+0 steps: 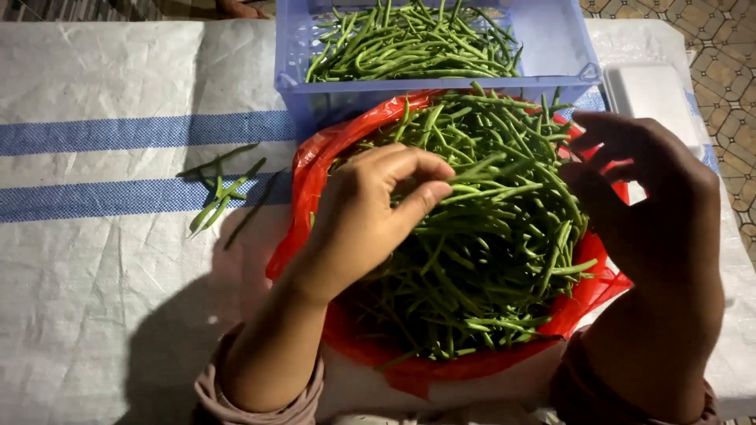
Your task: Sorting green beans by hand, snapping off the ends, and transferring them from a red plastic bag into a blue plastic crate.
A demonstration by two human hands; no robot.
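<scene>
hands (504, 205) sorting green beans (488, 236) in red bag (311, 169)

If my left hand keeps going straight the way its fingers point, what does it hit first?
Most likely the green beans heaped in the red bag; the left hand points right across the pile, fingertips apparently already touching them, though depth is unclear.

Probably a produce-sorting spot: woven sack cloth (102, 260), plastic crate (551, 47), patterned floor tiles (724, 63).

Open cloth (94, 299) left of bean heap (488, 260)
</scene>
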